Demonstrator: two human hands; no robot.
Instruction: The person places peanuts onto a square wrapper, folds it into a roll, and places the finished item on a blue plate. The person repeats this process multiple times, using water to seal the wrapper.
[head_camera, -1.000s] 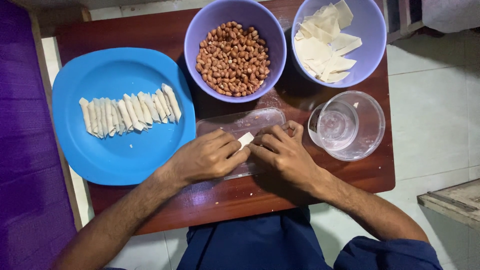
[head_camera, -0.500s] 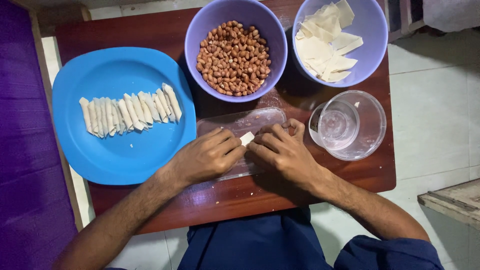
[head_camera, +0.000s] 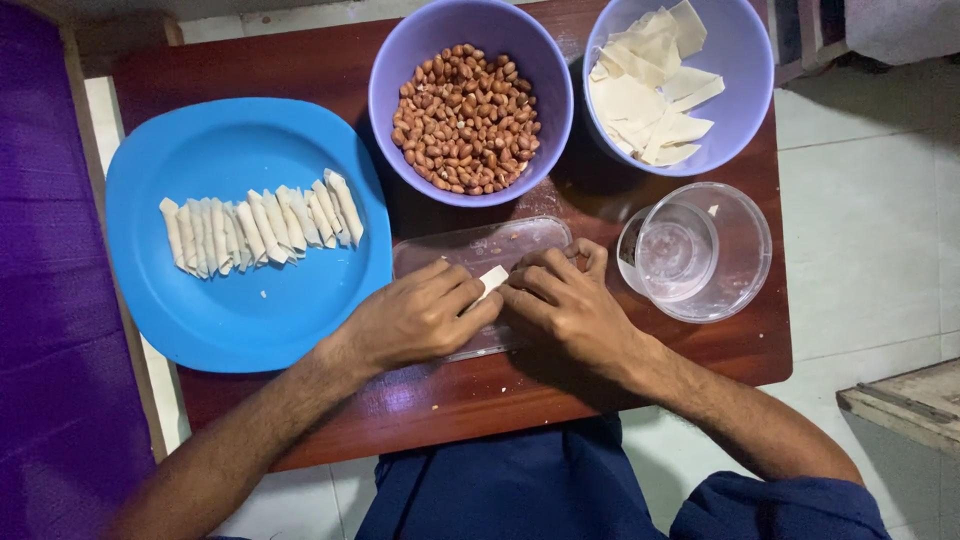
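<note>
Head view, looking straight down at a dark red-brown desk (head_camera: 600, 370). Both hands meet over a clear plastic lid (head_camera: 470, 245) lying flat at the centre. The left hand (head_camera: 420, 318) and the right hand (head_camera: 562, 305) are each curled almost closed, fingertips pinching a small white wrapper piece (head_camera: 492, 280) between them, pressed down on the lid. Compared with a second ago, hardly anything has changed: the hands sit in the same spot, the fingers only slightly shifted, so the rolling of this piece looks to be mid-way. At nine o'clock from the hands, a blue plate (head_camera: 230, 300) holds a row of finished white rolls (head_camera: 262, 220). At twelve o'clock is a purple bowl of peanuts (head_camera: 466, 115); at one o'clock, a second purple bowl of cut wrappers (head_camera: 655, 90). At three o'clock, a clear container (head_camera: 695, 250) stands just beside the right hand.
</note>
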